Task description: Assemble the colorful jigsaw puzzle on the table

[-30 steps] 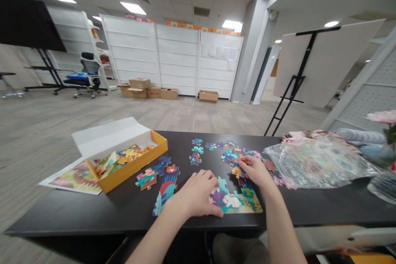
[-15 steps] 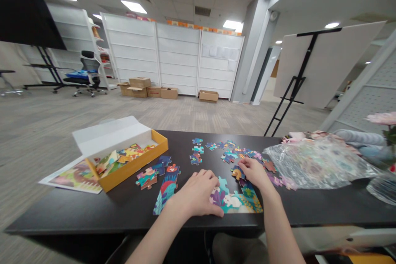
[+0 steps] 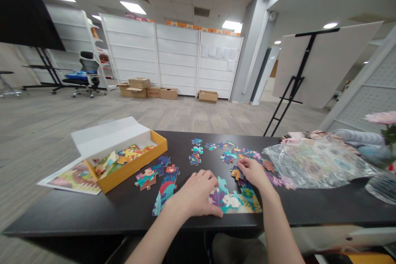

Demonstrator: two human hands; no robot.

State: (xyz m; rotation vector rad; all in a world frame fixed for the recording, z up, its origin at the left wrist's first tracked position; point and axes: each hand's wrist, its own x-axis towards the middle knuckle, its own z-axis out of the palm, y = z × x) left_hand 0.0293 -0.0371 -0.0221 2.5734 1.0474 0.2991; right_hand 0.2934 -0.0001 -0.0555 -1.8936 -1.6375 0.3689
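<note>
A partly joined jigsaw puzzle lies along the near table edge, with a white rabbit on its lower row. My left hand rests over the middle of it, fingers spread and thumb apart, hiding the pieces underneath. At the puzzle's upper right, my right hand pinches the edge of a dark blue puzzle piece with an orange-yellow figure. Whether that piece is locked to those below it I cannot tell. Loose puzzle pieces lie beyond my right hand, and a small cluster of pieces sits left of the puzzle.
An open yellow box holding more pieces stands on the left of the black table, beside a printed picture sheet. Clear plastic wrapping lies on the right, near a pink flower. Several pieces form a column beyond my left hand.
The whole view has shifted very slightly. Both hands stay in nearly the same place, and the pinched piece shows little or no movement.
</note>
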